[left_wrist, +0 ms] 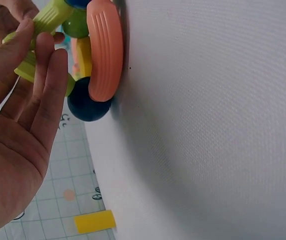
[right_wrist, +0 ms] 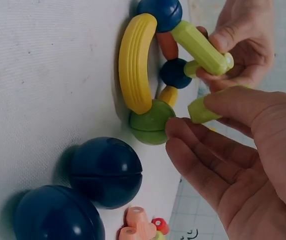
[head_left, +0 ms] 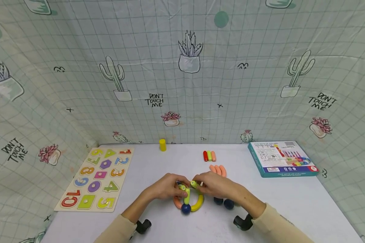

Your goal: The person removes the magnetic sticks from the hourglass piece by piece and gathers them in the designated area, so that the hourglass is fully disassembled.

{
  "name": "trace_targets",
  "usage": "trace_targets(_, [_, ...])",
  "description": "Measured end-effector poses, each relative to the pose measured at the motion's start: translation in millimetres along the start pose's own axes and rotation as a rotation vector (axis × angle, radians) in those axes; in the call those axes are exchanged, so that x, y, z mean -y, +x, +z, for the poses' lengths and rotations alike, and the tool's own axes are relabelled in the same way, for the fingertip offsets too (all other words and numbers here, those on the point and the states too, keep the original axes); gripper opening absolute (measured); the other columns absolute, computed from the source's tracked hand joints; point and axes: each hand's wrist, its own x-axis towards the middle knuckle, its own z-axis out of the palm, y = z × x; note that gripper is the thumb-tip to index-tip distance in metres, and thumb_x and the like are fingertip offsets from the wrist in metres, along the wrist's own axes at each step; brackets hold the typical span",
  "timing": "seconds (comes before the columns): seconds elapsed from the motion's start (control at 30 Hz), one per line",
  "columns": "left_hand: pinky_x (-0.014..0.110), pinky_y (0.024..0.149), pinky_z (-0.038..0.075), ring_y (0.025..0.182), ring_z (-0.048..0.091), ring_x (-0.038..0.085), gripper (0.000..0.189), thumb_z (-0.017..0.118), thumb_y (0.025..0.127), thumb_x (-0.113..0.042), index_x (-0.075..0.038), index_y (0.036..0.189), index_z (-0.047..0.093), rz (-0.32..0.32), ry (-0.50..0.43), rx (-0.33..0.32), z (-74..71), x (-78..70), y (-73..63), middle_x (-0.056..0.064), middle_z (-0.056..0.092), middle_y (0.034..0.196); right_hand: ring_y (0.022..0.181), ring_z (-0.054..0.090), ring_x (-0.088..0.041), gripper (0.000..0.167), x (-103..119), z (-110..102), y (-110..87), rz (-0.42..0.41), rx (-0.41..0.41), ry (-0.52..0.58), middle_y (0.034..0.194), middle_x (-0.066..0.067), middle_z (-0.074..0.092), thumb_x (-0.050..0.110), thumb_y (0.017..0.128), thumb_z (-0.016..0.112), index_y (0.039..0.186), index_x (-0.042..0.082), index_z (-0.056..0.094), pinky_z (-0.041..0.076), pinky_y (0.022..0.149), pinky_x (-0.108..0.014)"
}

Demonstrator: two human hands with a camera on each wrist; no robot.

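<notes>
While the left hand [head_left: 170,186] pinches lime rods [right_wrist: 200,47], seemingly bracing them over the ball-and-bar ring [head_left: 197,204], the right hand [head_left: 215,184] clamps another rod [right_wrist: 203,111] between its fingers.

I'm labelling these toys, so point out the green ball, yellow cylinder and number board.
Green ball [right_wrist: 149,120], right wrist view: upper half.
Yellow cylinder [head_left: 162,145], head view: its side.
Number board [head_left: 82,190], head view: bare surface between pieces.
</notes>
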Motion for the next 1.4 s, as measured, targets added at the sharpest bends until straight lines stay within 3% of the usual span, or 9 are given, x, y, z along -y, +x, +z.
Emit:
trace_targets(0.13, [0.02,0.06,0.048,0.063,0.063,0.01,0.029,0.079,0.087,-0.016,-0.009,0.115,0.073,-0.001,0.022,-0.003,0.2,0.1,0.2,-0.008,0.07,0.102,0.089,0.062,-0.005,0.022,-3,-8,-2.7,0.045,-0.006,0.097,0.111,0.004,0.068,0.018,0.096,0.069,0.118,0.014,0.07,0.053,0.074,-0.021])
trace_targets(0.27, [0.019,0.059,0.044,0.059,0.054,0.004,0.03,0.08,0.088,-0.019,-0.011,0.116,0.074,-0.003,0.053,-0.011,-0.1,0.4,0.8,-0.01,0.07,0.101,0.089,0.066,-0.016,0.028,-17,-23,-2.6,0.078,-0.085,0.218,0.106,0.002,0.068,0.017,0.095,0.069,0.123,0.012,0.067,0.055,0.071,-0.026])
trace_targets(0.4, [0.02,0.061,0.044,0.061,0.054,0.004,0.03,0.08,0.087,-0.02,-0.012,0.115,0.074,-0.008,0.059,-0.015,0.0,0.9,1.0,-0.012,0.07,0.1,0.09,0.068,-0.023,0.041,-43,-41,-1.5,0.145,-0.198,0.344,0.103,-0.001,0.07,0.023,0.096,0.068,0.135,0.014,0.059,0.054,0.077,-0.035])
trace_targets(0.57, [0.02,0.064,0.044,0.066,0.055,0.005,0.029,0.081,0.087,-0.02,-0.013,0.114,0.074,-0.009,0.07,-0.028,-0.4,1.4,0.2,-0.012,0.07,0.101,0.098,0.068,-0.033,0.05,-84,-60,2.3,0.254,-0.264,0.493,0.108,-0.017,0.069,0.024,0.1,0.063,0.145,0.007,0.049,0.055,0.087,-0.049])
trace_targets(0.77, [0.021,0.067,0.045,0.071,0.055,0.004,0.029,0.08,0.087,-0.02,-0.013,0.114,0.074,-0.003,0.069,-0.027,-0.8,1.2,-0.2,-0.012,0.071,0.102,0.096,0.068,-0.029,0.055,-125,-68,8.8,0.415,-0.27,0.59,0.111,-0.02,0.067,0.018,0.102,0.059,0.149,-0.005,0.04,0.057,0.083,-0.039])
trace_targets(0.93, [0.021,0.07,0.045,0.074,0.055,0.004,0.029,0.08,0.087,-0.02,-0.012,0.114,0.074,0.003,0.069,-0.021,-0.5,1.8,0.4,-0.013,0.071,0.103,0.08,0.07,-0.021,0.054,-141,-63,14.7,0.511,-0.235,0.597,0.111,-0.021,0.068,0.015,0.1,0.061,0.145,-0.009,0.044,0.058,0.073,-0.035])
trace_targets(1.1, [0.02,0.069,0.044,0.075,0.055,0.004,0.03,0.081,0.087,-0.021,-0.012,0.114,0.074,0.008,0.076,-0.022,0.2,2.3,1.0,-0.013,0.07,0.102,0.067,0.065,-0.012,0.05,-144,-52,21.0,0.594,-0.241,0.53,0.092,-0.013,0.072,0.014,0.098,0.064,0.141,-0.007,0.051,0.055,0.061,-0.028])
trace_targets(1.23, [0.02,0.068,0.044,0.074,0.055,0.004,0.029,0.081,0.087,-0.021,-0.012,0.114,0.074,0.003,0.077,-0.025,-0.1,2.4,0.9,-0.013,0.07,0.101,0.061,0.062,-0.011,0.048,-142,-46,27.4,0.603,-0.258,0.412,0.078,-0.007,0.07,0.016,0.097,0.066,0.137,-0.007,0.055,0.054,0.058,-0.026])
trace_targets(1.4, [0.021,0.069,0.045,0.075,0.056,0.004,0.029,0.08,0.087,-0.02,-0.012,0.114,0.074,-0.002,0.071,-0.027,-0.5,2.7,0.8,-0.013,0.07,0.102,0.061,0.063,-0.012,0.046,-140,-44,31.4,0.583,-0.27,0.372,0.078,-0.007,0.07,0.016,0.095,0.068,0.134,-0.006,0.058,0.055,0.059,-0.026])
